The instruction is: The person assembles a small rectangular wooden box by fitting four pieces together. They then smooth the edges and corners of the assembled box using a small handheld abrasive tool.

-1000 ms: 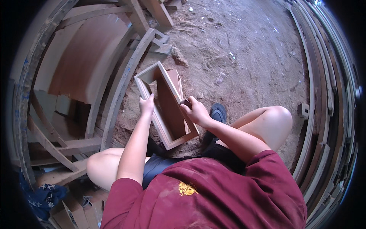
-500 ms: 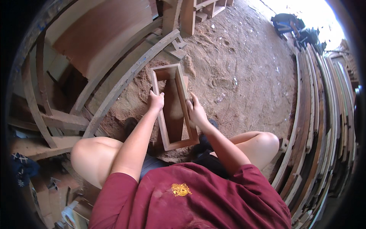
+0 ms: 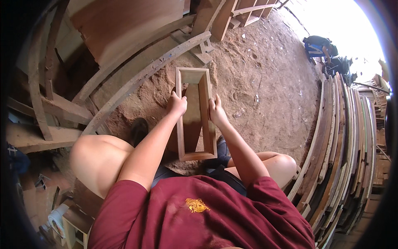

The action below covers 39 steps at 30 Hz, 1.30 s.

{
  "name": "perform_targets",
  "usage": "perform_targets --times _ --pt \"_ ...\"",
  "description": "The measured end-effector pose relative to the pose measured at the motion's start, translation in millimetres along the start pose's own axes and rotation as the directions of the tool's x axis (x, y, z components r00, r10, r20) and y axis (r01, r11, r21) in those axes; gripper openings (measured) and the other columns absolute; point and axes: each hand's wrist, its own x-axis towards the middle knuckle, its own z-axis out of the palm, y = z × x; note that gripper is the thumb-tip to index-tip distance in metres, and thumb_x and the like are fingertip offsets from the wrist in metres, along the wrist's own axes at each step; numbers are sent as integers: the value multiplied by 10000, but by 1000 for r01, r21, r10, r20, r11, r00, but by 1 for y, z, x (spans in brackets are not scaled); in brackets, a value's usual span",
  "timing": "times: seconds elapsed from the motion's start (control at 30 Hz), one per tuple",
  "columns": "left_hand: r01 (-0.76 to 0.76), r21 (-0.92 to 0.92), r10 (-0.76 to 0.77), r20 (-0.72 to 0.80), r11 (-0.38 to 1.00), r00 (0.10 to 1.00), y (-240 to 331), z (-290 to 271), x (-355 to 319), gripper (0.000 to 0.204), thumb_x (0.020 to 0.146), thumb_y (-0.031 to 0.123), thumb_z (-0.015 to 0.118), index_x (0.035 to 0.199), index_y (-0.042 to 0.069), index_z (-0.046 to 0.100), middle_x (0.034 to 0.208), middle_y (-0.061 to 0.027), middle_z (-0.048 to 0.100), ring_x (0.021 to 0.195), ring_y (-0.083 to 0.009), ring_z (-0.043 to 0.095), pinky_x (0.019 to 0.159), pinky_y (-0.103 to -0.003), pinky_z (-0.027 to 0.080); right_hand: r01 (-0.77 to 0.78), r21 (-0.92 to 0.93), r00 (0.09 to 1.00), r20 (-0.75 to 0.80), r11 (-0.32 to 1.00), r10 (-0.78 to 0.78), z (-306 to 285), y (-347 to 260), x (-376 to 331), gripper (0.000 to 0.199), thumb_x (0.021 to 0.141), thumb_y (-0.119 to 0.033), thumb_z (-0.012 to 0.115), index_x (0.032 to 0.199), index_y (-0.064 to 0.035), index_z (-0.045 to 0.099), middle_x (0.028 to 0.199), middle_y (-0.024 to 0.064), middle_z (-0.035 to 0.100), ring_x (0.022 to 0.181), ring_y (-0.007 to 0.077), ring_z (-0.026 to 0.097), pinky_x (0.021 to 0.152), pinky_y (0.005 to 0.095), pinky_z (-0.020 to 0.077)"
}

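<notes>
A long rectangular wooden frame [image 3: 214, 137] with deep sides, like a drawer box, is held up between my hands above the ground. Its short ends point away from me and toward me. My left hand [image 3: 177, 103] is closed round the left side, thumb over the upper edge. On the right side, a little above the middle, my right hand [image 3: 217, 112] grips the opposite edge; some of its fingers are hidden. Through the frame's opening shows a brown board-like surface [image 3: 192, 120] with slanting edges. Whether it belongs to the frame I cannot tell.
My bent knees flank the frame. Curved wooden pieces [image 3: 145, 74] and a large panel [image 3: 124, 29] stand at left. Long planks [image 3: 331, 137] are stacked along the right. A crouching person [image 3: 318, 47] is at the far right. Sandy ground [image 3: 265, 91] lies ahead.
The frame has turned from a slight slant to nearly straight away from me. My right hand now lies closer along its right edge. The whole view has shifted slightly.
</notes>
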Motion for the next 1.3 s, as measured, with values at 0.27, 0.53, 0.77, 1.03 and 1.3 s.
perform_targets --times 0.27,0.53,0.77,1.03,1.3 --pt "-4 -1 4 5 1000 1000 0 -4 -4 658 891 274 658 1419 -35 419 1248 -278 624 1147 -406 619 974 -476 506 -79 17 995 69 997 78 -2 21 -53 669 1055 -412 362 1563 -29 157 1506 331 360 1422 441 349 1164 417 293" --pt "-36 19 35 25 999 999 3 -7 -4 606 893 315 651 1353 -33 463 1243 -268 630 1131 -405 627 960 -486 506 -68 -24 996 47 997 69 -5 -1 -6 656 1048 -425 340 1541 -18 195 1317 363 520 1151 480 562 1003 488 428" --pt "-19 50 16 56 999 998 -2 -12 -2 673 874 262 586 1454 -9 380 1267 -250 626 1142 -389 629 979 -471 507 30 -229 1000 10 973 -28 4 29 -71 634 1049 -426 309 1532 -27 208 1201 373 596 1087 512 600 937 539 467" --pt "-81 39 77 93 996 993 4 -12 2 706 813 182 519 1471 -14 356 1272 -283 611 1142 -397 627 996 -468 501 26 -153 997 -69 988 -37 -2 -1 28 631 1051 -450 340 1499 -10 283 1242 358 573 1162 500 557 988 505 449" --pt "-77 47 72 88 996 993 7 -19 6 556 810 184 522 1326 -14 459 1194 -288 642 1081 -423 642 946 -501 514 53 -139 999 15 989 -51 9 17 -81 632 1056 -393 353 1545 -39 166 1226 340 605 1104 506 600 942 518 478"
